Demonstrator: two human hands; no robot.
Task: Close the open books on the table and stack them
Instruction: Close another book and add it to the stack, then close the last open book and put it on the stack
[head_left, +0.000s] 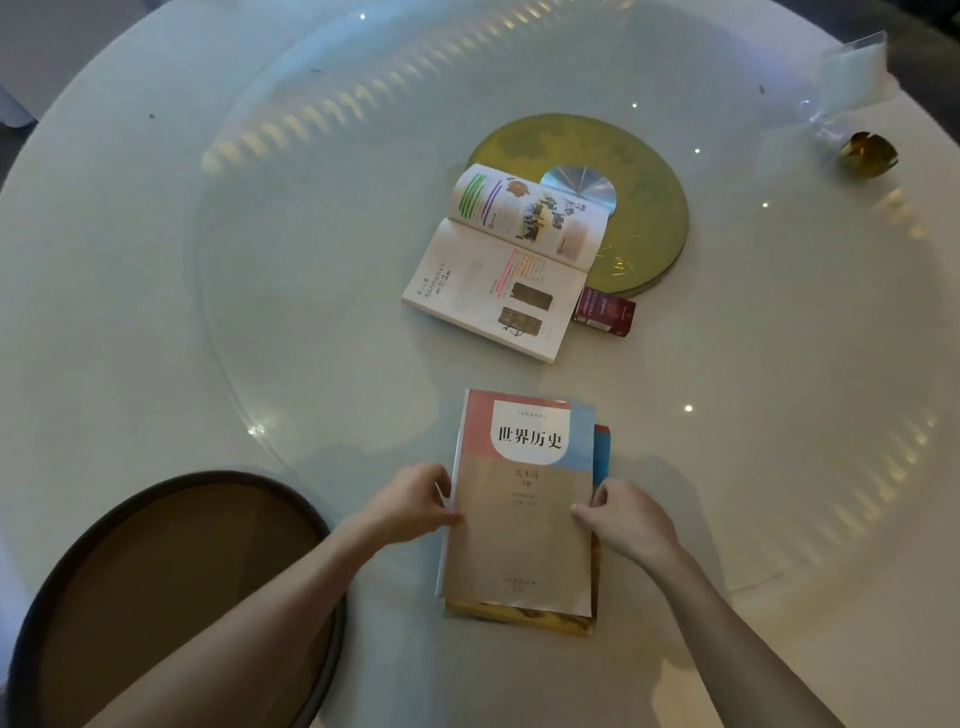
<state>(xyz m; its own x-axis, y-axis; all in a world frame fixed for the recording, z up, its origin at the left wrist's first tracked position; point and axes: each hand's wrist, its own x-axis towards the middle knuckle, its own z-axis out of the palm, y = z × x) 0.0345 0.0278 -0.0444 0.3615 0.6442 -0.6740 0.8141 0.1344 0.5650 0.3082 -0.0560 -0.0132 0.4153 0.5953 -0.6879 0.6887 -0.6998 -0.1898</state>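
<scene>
A closed book with a pink, blue and tan cover (522, 525) lies on top of a small stack of closed books (519, 618) near the table's front edge. My left hand (415, 501) grips the top book's left edge. My right hand (626, 514) holds its right edge, thumb on the cover. Farther back, an open book (501, 262) lies flat with colourful pages up, partly over a yellow-green disc.
The round white table (156, 260) carries a glass turntable with a yellow-green disc (649, 208) at its centre. A small red box (605, 312) lies by the open book. A brown round stool (171, 587) stands at front left. A gold ornament (867, 153) sits far right.
</scene>
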